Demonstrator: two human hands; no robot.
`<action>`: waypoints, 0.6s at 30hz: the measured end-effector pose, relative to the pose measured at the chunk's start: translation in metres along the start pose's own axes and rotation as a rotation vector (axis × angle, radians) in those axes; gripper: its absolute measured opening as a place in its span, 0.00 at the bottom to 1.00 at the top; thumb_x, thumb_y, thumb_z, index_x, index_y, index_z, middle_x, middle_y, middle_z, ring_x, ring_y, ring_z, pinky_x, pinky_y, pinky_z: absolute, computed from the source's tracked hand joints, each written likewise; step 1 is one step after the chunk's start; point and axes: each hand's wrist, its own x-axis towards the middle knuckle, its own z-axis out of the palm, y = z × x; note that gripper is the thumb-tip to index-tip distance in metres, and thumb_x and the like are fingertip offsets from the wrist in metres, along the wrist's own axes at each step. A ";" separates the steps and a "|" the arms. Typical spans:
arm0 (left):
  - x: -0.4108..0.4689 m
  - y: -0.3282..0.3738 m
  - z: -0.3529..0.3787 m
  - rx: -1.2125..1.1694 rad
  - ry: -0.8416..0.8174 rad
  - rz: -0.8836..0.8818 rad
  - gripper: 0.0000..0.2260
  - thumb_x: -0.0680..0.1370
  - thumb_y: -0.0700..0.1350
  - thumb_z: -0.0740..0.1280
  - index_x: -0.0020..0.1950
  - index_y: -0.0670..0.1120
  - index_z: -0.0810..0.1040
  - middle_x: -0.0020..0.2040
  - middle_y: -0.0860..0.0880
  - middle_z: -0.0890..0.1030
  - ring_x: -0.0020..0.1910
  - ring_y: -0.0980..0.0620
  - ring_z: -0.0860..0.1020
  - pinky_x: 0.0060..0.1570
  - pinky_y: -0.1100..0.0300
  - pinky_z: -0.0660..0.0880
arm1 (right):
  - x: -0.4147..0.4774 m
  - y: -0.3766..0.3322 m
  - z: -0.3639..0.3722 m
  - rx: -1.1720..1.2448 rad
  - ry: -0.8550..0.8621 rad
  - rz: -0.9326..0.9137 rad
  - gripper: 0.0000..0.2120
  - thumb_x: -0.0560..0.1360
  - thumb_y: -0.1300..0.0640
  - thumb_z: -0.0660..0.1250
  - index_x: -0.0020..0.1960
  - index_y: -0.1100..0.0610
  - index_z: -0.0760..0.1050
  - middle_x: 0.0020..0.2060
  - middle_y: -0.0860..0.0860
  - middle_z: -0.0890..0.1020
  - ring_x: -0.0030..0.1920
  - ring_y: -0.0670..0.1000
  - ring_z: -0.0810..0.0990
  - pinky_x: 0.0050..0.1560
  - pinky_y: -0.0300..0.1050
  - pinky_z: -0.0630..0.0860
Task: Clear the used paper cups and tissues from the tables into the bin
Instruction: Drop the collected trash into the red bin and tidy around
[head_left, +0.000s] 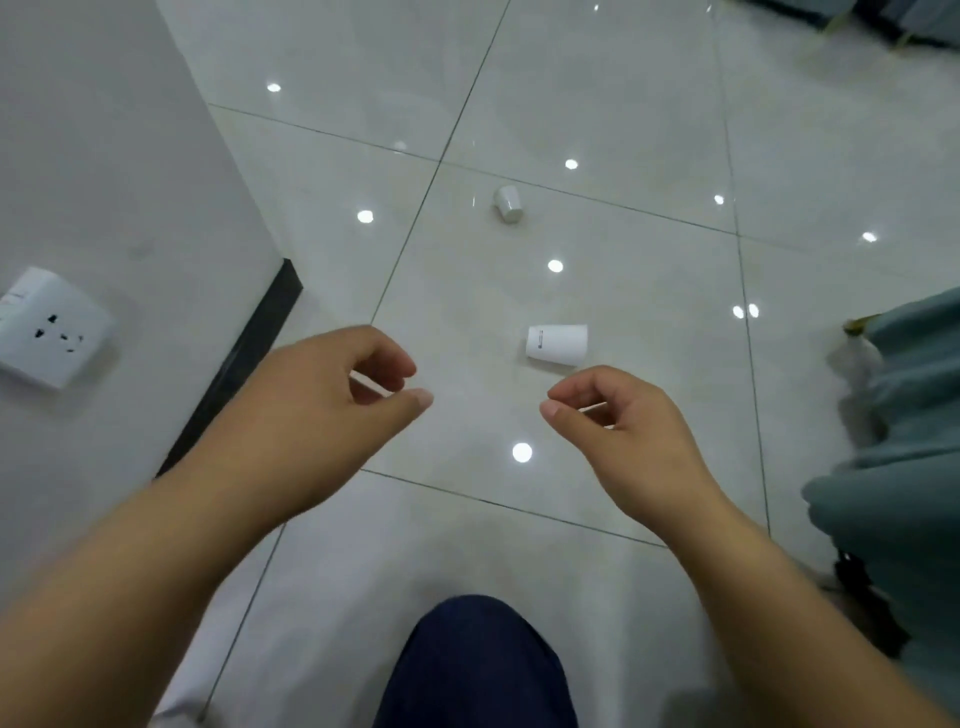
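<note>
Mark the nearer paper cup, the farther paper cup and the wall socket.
nearer paper cup (557, 345), head view, middle of its side wall.
farther paper cup (508, 203), head view, its side wall.
wall socket (49, 327), head view, white faceplate.

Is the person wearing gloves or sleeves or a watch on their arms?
No. The left hand and right hand are bare, with no gloves, rings or watch. Both forearms are bare too, with no sleeves in view. The nails look short.
</note>
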 end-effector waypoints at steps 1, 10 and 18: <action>0.008 0.010 -0.004 0.005 0.022 0.013 0.07 0.73 0.57 0.69 0.47 0.58 0.76 0.43 0.62 0.78 0.42 0.64 0.76 0.34 0.68 0.67 | 0.006 0.000 -0.004 0.001 0.004 0.006 0.02 0.73 0.50 0.71 0.43 0.46 0.78 0.39 0.42 0.81 0.39 0.43 0.78 0.38 0.34 0.70; 0.144 0.028 0.022 0.084 -0.089 0.180 0.08 0.73 0.56 0.69 0.50 0.56 0.76 0.45 0.61 0.77 0.43 0.63 0.76 0.38 0.69 0.69 | 0.091 0.020 -0.012 -0.107 0.125 0.123 0.03 0.74 0.50 0.70 0.42 0.47 0.77 0.37 0.41 0.80 0.35 0.38 0.76 0.33 0.31 0.72; 0.267 0.038 0.011 0.087 -0.323 0.138 0.07 0.74 0.54 0.69 0.48 0.54 0.77 0.44 0.61 0.77 0.42 0.64 0.75 0.39 0.67 0.71 | 0.173 0.006 -0.054 -0.336 0.155 0.400 0.06 0.75 0.48 0.67 0.48 0.49 0.77 0.44 0.41 0.80 0.43 0.43 0.77 0.40 0.39 0.71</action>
